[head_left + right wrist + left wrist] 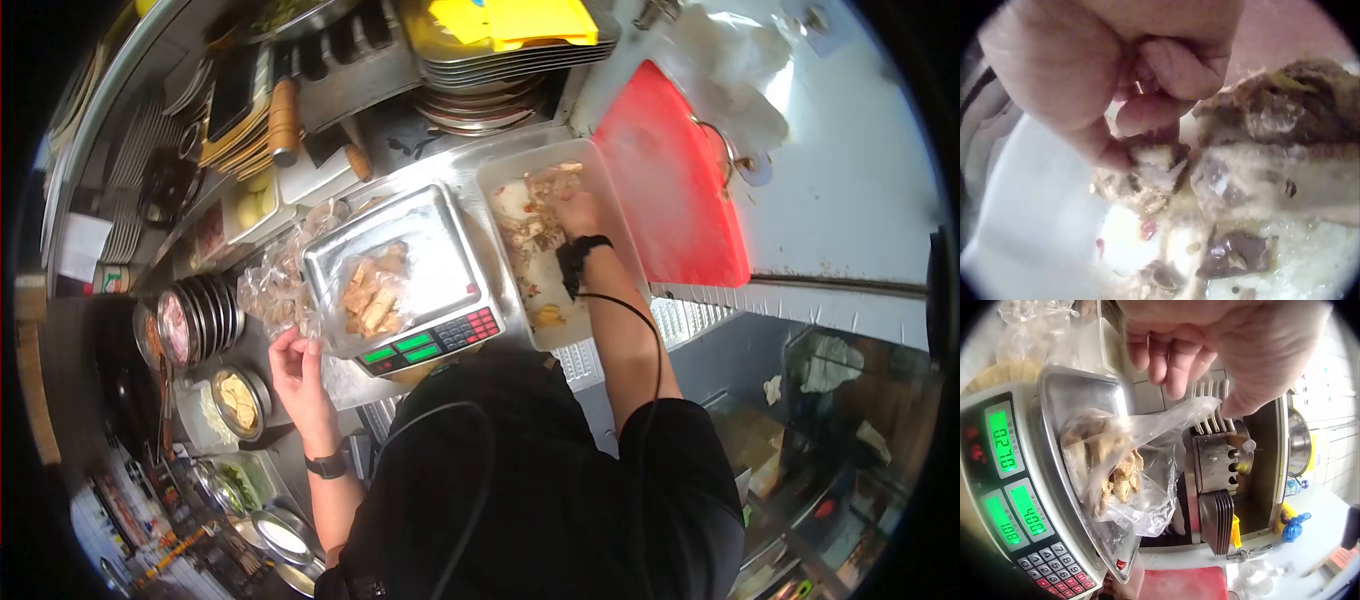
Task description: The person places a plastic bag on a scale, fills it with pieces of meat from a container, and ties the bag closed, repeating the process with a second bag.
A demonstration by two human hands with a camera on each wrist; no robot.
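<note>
My left hand [303, 385] is beside the scale's front left corner, its thumb and fingers pinching the raised lip of a clear plastic bag [1154, 434]. Chunks of cooked meat [372, 295] fill the bag's lower part, lying on the metal pan [440, 235] of a digital scale [440, 340] with lit green displays. Over to the right, my right hand [577, 212] reaches down into a white plastic tub [545, 320]. In the right wrist view its curled fingers grip a small piece of meat [1160, 165], among larger chunks [1272, 181] and wet scraps.
Beyond the tub a red cutting board [670, 180] leans against the wall. Stacked metal trays [510, 55] and wooden-handled knives [284, 120] sit at the back. Clear bags [275, 285] crowd the scale's left side, with bowls of food [240, 402] further left.
</note>
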